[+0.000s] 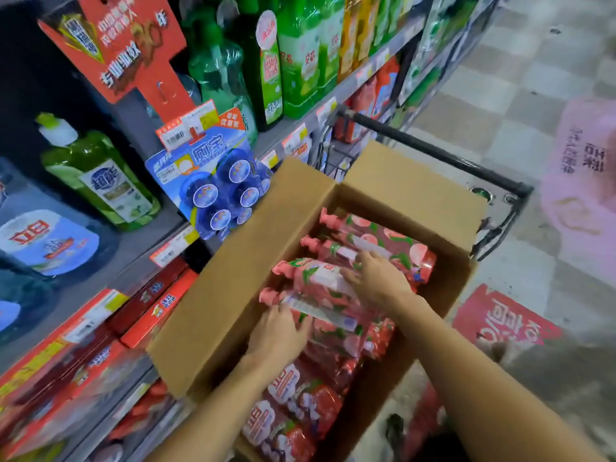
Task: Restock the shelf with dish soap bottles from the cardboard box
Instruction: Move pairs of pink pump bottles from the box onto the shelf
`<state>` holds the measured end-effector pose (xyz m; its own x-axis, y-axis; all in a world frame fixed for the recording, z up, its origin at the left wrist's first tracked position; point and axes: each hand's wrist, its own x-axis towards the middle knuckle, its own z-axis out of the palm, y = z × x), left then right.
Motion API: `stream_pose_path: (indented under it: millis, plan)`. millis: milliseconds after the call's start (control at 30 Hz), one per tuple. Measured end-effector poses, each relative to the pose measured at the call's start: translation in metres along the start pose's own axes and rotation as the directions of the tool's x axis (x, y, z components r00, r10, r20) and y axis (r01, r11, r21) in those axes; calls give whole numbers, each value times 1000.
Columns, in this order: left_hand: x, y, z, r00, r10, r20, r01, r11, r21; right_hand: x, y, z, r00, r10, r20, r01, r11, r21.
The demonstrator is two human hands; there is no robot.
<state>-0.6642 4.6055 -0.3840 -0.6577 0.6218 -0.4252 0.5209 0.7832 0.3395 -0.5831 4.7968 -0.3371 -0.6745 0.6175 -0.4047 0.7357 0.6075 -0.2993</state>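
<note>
Both hands are down in the box (233,271) now, a brown corrugated cardboard carton with its flaps folded up and out, sitting in a black metal cart (433,151) right beside the shelf (186,235). Inside, the bottles (376,241) lie on their sides in rows, pump heads pointing toward the shelf, each wrapped in glossy pink-and-red film printed with peaches and green leaves; the film catches the light and crinkles. Nearer the camera, more packs show red strawberry print and white oval labels. Left hand (278,335) sits at the neck end of the nearest pink bottle, fingers curled over its shoulder, gripping it. Right hand (375,278) lies on top of the next bottle up, fingers spread and fairly straight across its white label strip, pressing rather than wrapping; so that grip is apart, flat on the film. The bottle under the left hand is just below the one the right hand touches, the two lying side by side and touching. On the shelf, smooth translucent green bottles (96,178) stand upright, taller green jugs farther along, and a blue blister card (213,181) of round blocks hangs off the shelf edge, nearly touching the box flap. Flat red cartons (146,305) line the lower shelf. The floor (500,95) is pale checked tile.
</note>
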Motion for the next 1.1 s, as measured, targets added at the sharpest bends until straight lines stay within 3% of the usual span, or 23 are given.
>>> stream_pose_path:
  millis: [67,167,300,367,467,567,667,833,933,1033,1100]
  plan:
    - [0,14,4,988,-139,74,150,972,-180,9,6,-1,995,21,93,-19,1000,-25]
    - [2,33,10,938,-306,164,340,906,-251,21,11,0,977,69,200,-67,998,-21]
    - [8,43,24,850,-398,345,516,760,-394,30,9,-4,933,147,328,-167,985,35]
    - [18,34,43,823,-406,397,568,604,-560,33,9,-7,913,141,384,-177,982,59]
    - [20,28,50,784,-417,461,594,284,-753,36,8,-15,879,144,454,-178,983,34]
    - [17,30,39,763,-429,483,577,115,-809,39,8,-21,821,136,554,-221,971,88]
    - [23,26,39,727,-430,535,609,44,-792,46,6,-14,742,111,662,-284,946,159]
    - [25,27,39,721,-397,569,593,-73,-802,56,20,7,684,8,730,-317,904,287]
    - [22,27,41,752,-358,553,566,-78,-821,55,34,14,723,15,691,-363,859,361]
    - [20,22,42,772,-357,526,556,-23,-831,39,43,5,819,-54,572,-293,817,496]
    - [13,16,44,778,-368,509,551,12,-835,26,49,-3,842,-130,523,-237,782,577]
